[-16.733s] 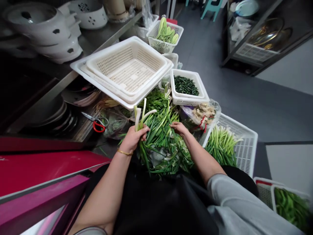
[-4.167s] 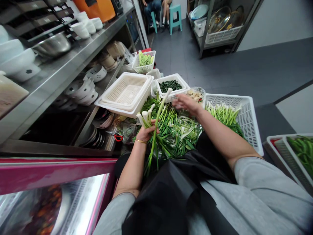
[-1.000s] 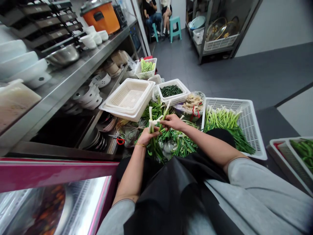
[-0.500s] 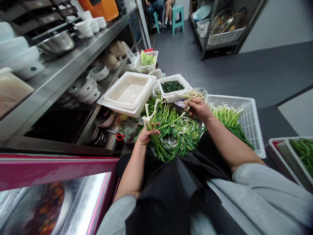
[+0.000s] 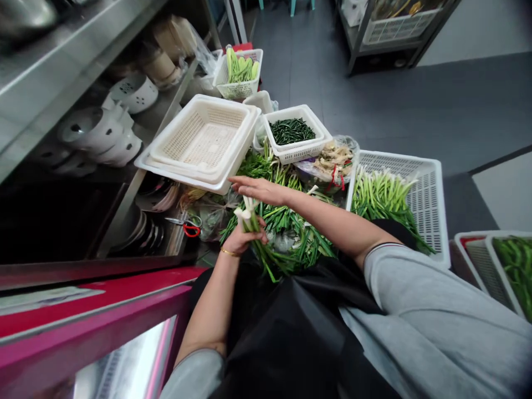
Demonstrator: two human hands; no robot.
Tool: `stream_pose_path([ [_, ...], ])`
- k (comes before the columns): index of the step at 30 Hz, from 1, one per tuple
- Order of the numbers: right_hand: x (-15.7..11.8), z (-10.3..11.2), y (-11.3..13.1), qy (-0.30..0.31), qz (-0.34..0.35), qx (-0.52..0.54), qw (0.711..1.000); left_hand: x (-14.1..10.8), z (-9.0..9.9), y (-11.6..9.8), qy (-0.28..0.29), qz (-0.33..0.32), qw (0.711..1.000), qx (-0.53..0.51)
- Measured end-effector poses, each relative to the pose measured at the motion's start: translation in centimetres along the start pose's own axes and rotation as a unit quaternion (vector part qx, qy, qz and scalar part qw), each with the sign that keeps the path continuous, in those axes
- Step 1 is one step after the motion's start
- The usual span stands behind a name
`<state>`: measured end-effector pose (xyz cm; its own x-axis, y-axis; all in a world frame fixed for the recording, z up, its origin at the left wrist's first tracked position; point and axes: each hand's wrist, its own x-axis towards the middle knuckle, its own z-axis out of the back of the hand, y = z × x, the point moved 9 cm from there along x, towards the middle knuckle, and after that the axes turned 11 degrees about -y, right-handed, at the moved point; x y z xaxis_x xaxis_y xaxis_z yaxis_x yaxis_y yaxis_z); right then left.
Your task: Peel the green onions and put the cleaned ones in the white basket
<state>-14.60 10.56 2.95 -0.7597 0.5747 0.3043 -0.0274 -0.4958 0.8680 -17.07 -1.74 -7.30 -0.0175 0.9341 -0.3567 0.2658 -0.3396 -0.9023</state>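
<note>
fingers (image 5: 254, 236) around scallions (image 5: 250, 223), white basket (image 5: 428, 205) holding more scallions (image 5: 380, 194)

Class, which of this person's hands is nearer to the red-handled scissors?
Left. The left hand is right of the scissors; the right hand is farther away, beyond the left.

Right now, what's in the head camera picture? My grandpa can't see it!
A person's left hand grips a few green onions, white ends up, with the right hand stretched out by their tips. Around are loose greens, white baskets and red-handled scissors.
</note>
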Motion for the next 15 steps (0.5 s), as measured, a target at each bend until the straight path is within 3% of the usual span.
stream_pose_path([
  [2,1.1,0.7,-6.2,-0.038,-0.056,-0.032,0.997,0.6,1.6,-0.4,-0.018,-0.015,0.998,-0.051],
  [4,-0.4,2.7,-14.5,-0.067,-0.179,-0.127,0.973,1.4,3.2,-0.8,-0.038,-0.026,0.996,-0.078],
  [6,-4.2,3.9,-22.1,-0.009,-0.317,-0.224,0.921,2.3,4.1,-0.9,-0.043,-0.022,0.997,-0.067],
  [8,-8.1,4.2,-26.4,0.058,-0.393,-0.261,0.88,3.3,4.7,-1.0,-0.047,-0.01,0.998,-0.041],
  [11,-11.1,3.6,-27.3,0.095,-0.399,-0.247,0.878,4.5,6.0,-1.0,-0.098,-0.006,0.995,-0.004],
  [13,-11.6,3.6,-25.8,0.095,-0.38,-0.224,0.892,4.9,7.1,-0.8,-0.151,-0.012,0.988,0.032],
  [15,-11.4,4.5,-23.0,0.052,-0.345,-0.184,0.919,5.0,7.3,-0.4,-0.182,-0.015,0.98,0.077],
])
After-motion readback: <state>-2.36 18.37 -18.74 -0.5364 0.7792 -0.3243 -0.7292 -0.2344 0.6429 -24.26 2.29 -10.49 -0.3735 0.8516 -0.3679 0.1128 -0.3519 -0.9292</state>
